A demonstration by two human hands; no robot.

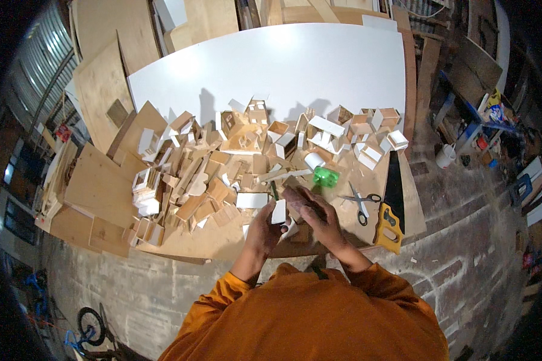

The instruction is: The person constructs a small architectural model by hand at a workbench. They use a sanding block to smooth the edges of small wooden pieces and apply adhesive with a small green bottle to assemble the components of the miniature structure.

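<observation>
In my left hand (pixel 261 233) is a small white-faced wooden piece (pixel 279 212), gripped between thumb and fingers. My right hand (pixel 324 224) is closed around a flat reddish-brown piece (pixel 295 197) that looks like folded sandpaper. The brown piece is close beside the white one; whether they touch I cannot tell. Just past my left fingers lies a white rectangular block (pixel 252 200). Beyond my right hand are a green transparent plastic bottle piece (pixel 326 176) and a white cylinder (pixel 314 160).
Scissors (pixel 362 204) and a yellow-handled handsaw (pixel 389 228) lie right on the wooden table (pixel 177 246). Wood scraps (pixel 193 180) crowd the left; small box-like wooden models (pixel 327 129) stand farther back. Behind them rises a white board (pixel 295 66). A bicycle wheel (pixel 91 327) is lower left.
</observation>
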